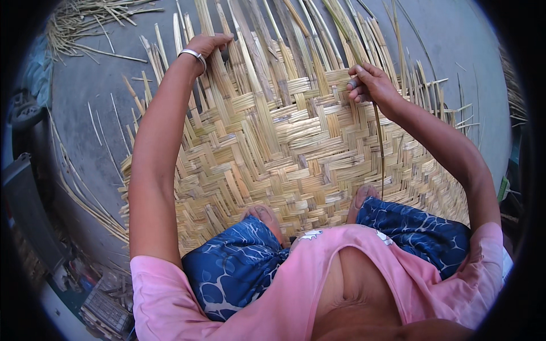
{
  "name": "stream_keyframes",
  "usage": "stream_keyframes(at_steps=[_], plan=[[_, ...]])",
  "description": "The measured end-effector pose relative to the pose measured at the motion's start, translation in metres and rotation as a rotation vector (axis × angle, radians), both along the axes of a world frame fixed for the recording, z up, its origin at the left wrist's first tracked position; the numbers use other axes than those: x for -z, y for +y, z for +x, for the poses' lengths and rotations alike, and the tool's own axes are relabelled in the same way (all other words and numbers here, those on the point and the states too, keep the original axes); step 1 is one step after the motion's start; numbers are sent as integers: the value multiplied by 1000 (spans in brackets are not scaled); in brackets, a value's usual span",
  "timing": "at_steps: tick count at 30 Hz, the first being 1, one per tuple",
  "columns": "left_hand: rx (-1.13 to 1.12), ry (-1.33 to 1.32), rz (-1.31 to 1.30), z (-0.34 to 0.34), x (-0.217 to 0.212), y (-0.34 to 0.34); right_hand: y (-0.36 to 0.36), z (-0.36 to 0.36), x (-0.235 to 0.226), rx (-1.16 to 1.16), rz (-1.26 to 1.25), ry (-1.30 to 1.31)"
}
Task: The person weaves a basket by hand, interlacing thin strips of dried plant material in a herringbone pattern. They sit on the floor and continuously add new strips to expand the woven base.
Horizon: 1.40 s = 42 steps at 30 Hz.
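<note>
A half-woven mat (273, 153) of flat, straw-coloured split reeds lies on the ground beneath me, with loose strip ends (256, 51) fanning out from its far edge. My left hand (206, 48), a silver bangle on its wrist, is closed on upright strips at the far left of the weave; its fingertips are partly hidden. My right hand (372, 85) grips a long, narrow reed strip (380, 148) between thumb and fingers, at the far right part of the mat. That strip runs up past the hand and hangs down toward my right foot.
My bare feet (264, 217) rest on the mat's near part. Loose reeds (96, 28) are heaped at the far left, and long strips (85, 196) lie along the left side of the grey floor (85, 122). A dark grey panel (34, 210) and clutter stand at the left edge.
</note>
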<state>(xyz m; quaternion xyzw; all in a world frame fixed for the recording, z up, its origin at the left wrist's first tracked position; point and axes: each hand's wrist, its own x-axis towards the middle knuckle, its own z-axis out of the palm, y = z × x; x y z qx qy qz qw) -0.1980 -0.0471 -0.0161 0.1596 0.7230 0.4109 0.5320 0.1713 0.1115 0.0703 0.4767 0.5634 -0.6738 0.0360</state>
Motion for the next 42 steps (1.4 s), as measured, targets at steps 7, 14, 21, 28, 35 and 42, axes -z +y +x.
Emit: stream_keyframes(at_steps=[7,14,21,28,35,42], plan=[[-154,-14,136,11,-24,-25,3,3,-2,13,4,22],[-130,-756,718,8,-41,-17,2,10,3,30,1,-2],[-41,-615,458,11,-45,-1,2,7,-1,-4,22,-23],[142,-509,406,-11,-40,13,0,11,2,10,5,-40],[110,-214,208,-11,-38,41,-2,10,1,-9,-2,-64],[43,-55,122,18,-44,61,1,15,5,18,-16,-35]])
